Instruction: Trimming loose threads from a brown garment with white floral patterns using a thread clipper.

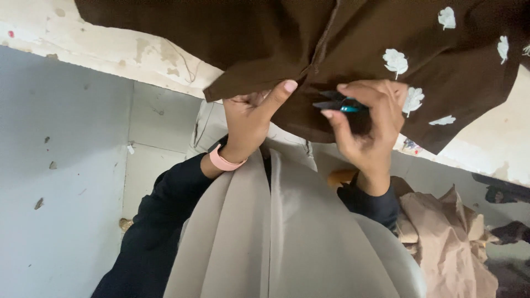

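A dark brown garment [309,38], printed with white leaf shapes on its right part, is spread over a worn, cream-coloured tabletop [138,52] along the top of the view. Its lower edge, where a seam runs down, is pinched by the left hand [251,118], with the thumb laid flat on the cloth and the other fingers closed underneath. A pink band [223,161] is worn on that wrist. Just to the right, a small pair of thread snips [337,102] with dark blades and a teal part is gripped in the right hand [367,124]; the blades are pointed left toward the seam and lie against the brown cloth. The two hands are held close together but apart. Both forearms are covered by dark sleeves, and beige fabric [287,232] is seen below them. A crumpled pile of tan cloth [447,232] is seen at the lower right, and a grey floor [61,165] at the left.
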